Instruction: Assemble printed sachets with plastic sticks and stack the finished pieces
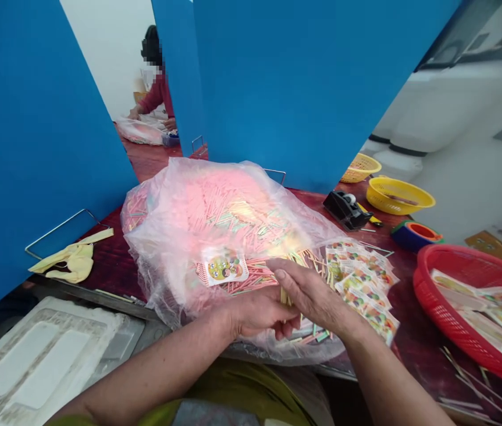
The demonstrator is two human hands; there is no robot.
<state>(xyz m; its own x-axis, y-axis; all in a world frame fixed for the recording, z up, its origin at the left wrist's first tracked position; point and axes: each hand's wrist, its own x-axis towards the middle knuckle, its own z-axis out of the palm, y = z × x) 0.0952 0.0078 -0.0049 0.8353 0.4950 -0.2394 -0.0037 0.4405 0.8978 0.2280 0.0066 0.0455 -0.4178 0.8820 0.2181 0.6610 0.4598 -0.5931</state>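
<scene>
A clear plastic bag (162, 272) lies open on the table, heaped with thin pink, green and yellow sticks (215, 204). Over its near edge, my left hand (262, 312) curls its fingers round a small bundle of yellowish sticks (283, 296). My right hand (315, 293) lies against that bundle from the right, fingers stretched out and partly hidden. A printed packet (225, 266) with a cartoon picture rests on the sticks, left of my hands. Several similar printed packets (364, 284) lie overlapping just right of the bag.
A red basket (437, 307) holding packets stands at the right. Behind it are a tape dispenser (346, 210), a blue roll (411, 236) and yellow baskets (399, 195). Blue partitions (277, 89) border the table; a yellow cloth strip (76, 263) lies left. Another person (160, 97) sits beyond a gap.
</scene>
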